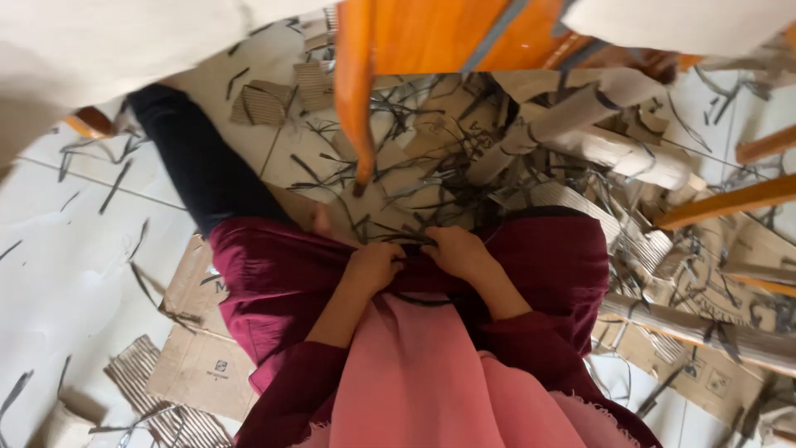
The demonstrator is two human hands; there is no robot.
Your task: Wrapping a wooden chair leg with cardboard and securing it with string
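Observation:
I sit on the floor in a dark red garment (274, 282) with a pink cloth (414, 373) hanging down my front. My left hand (375, 265) and my right hand (458, 251) rest close together on my lap, fingers curled. Both pinch dark thin strips (412, 249) that run between them. A tangle of the same dark strips (414, 166) lies on the floor just beyond my hands, over scraps of cardboard. My leg in black trousers (195, 158) stretches out to the upper left.
An orange wooden chair (414, 33) stands ahead, its leg (356, 108) close to my hands. Rolled corrugated cardboard tubes (580, 116) lie at right, flat cardboard sheets (199, 348) at lower left. More orange wooden bars (730, 203) cross at right. White tiled floor (66, 249) shows at left.

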